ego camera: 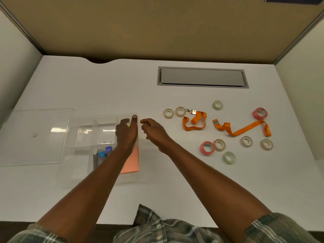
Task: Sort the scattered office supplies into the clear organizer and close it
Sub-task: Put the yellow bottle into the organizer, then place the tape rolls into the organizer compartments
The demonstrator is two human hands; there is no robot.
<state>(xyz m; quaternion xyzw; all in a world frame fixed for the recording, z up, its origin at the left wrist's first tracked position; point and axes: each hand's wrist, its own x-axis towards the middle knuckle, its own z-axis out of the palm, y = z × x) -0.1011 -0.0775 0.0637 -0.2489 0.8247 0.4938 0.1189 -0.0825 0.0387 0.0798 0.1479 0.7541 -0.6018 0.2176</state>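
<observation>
Clear plastic compartment organizer (pixel 78 155) sitting open on white table (pixel 122 85), left of centre. Flat clear lid (pixel 31 137) lying just beside it to the left, overlapping or touching, cannot tell which.

Inside: orange sticky-note pad (pixel 132 162) in near right compartment; blue and purple capped small items (pixel 104 152) in the middle near compartment, too blurred to identify. Far compartments mostly see-through; contents unclear.

Left hand (pixel 127 133) over far right compartment, fingers curled down inside, thumb extended up along the far right corner. Something yellowish glimpsed beneath it; cannot tell whether pinched or merely covered.

Right hand (pixel 152 131) just right of the organizer wall, above the table, fingers loosely curled, holding nothing visible.

Further right, scattered on the table: two orange lanyards (pixel 194 121) with metal clips, two pink tape rolls (pixel 207 148), several beige tape rolls (pixel 168 113), pale green tape rolls (pixel 217 105).

Grey recessed cable hatch (pixel 202 77) at the far side. Plaid shirt (pixel 166 228) at bottom edge.
</observation>
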